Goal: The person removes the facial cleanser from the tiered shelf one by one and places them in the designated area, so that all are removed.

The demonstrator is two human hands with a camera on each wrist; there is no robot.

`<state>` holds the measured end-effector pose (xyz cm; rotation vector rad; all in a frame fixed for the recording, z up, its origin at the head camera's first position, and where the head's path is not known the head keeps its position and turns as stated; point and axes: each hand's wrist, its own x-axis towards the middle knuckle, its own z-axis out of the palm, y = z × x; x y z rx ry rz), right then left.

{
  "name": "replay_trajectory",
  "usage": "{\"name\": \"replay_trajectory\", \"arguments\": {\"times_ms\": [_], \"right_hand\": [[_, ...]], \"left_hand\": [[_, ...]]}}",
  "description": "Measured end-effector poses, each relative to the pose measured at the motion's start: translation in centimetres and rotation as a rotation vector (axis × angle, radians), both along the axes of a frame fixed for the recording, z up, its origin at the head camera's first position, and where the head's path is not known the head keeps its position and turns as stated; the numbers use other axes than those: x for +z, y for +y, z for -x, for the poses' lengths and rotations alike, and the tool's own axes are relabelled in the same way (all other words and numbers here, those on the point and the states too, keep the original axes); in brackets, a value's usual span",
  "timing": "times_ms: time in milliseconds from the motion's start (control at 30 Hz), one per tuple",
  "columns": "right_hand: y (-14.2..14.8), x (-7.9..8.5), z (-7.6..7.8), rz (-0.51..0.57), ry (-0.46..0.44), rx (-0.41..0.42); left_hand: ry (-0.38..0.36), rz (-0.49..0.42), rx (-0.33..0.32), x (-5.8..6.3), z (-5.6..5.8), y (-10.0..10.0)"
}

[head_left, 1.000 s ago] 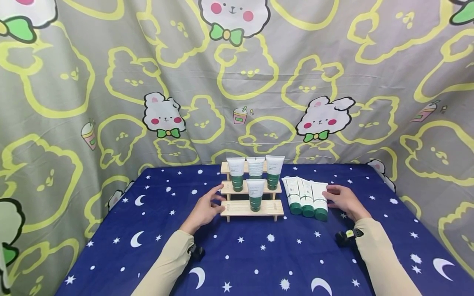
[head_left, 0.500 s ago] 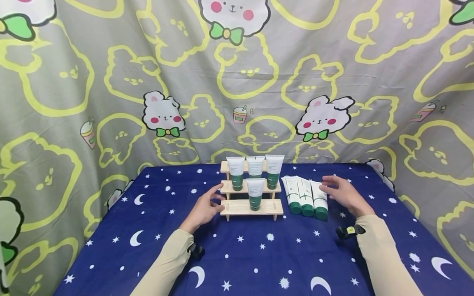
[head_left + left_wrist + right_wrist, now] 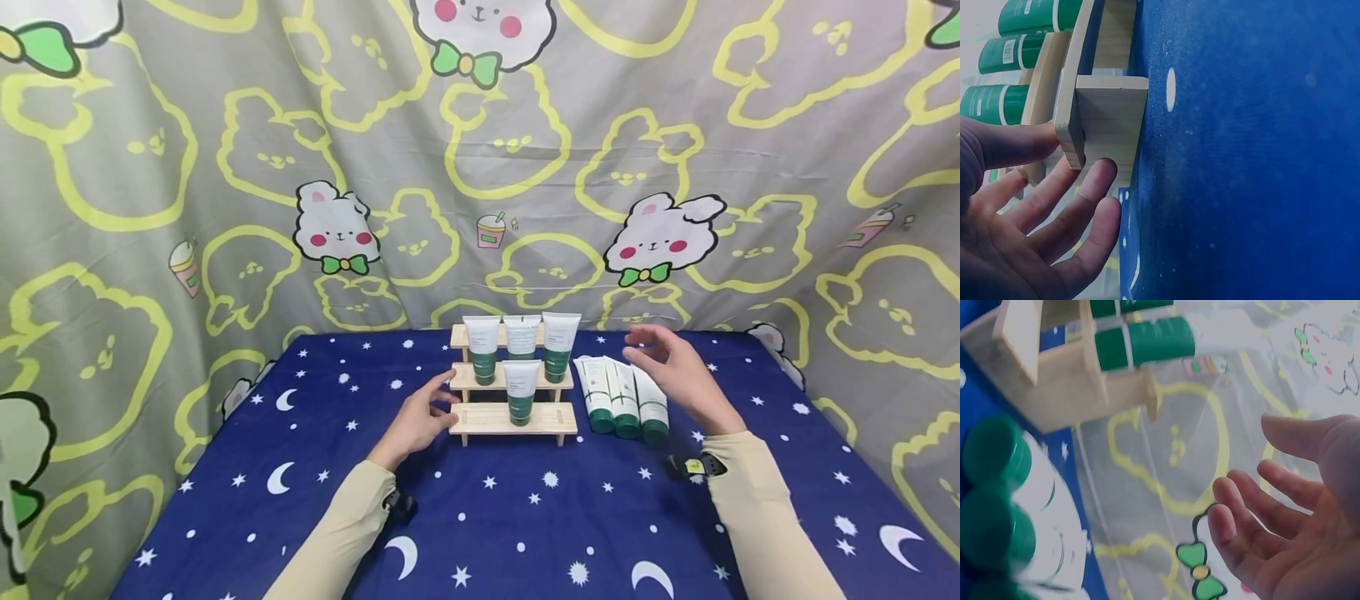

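Blue cloth: three lying tubes; wooden rack: four upright.

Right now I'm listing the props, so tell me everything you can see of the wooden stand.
The stand looks like pale wood: three stepped tiers, the lowest in front on short legs. It sits upright on the star-patterned blue cloth. Four tubes are on it, one on the lowest tier. The left hand touches its left end.

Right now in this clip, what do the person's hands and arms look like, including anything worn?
Plain beige sleeves reach both wrists. The left hand and right hand are ungloved. A small black device sits at each wrist, with a yellow patch at the right.
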<state>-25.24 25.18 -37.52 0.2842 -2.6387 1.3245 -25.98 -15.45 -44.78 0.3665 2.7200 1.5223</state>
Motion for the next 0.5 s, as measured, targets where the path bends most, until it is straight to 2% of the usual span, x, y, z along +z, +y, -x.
{"name": "replay_trajectory", "arguments": {"times_ms": [200,500], "right_hand": [[-1.8,0.7,0.0,0.072,0.026,0.031],[-4.7,1.4,1.4,0.182,0.009,0.035]], "left_hand": [[-0.005,0.010,-0.002,-0.1,0.0,0.1],[-0.014,-0.006,0.007,0.0,0.0,0.1]]}}
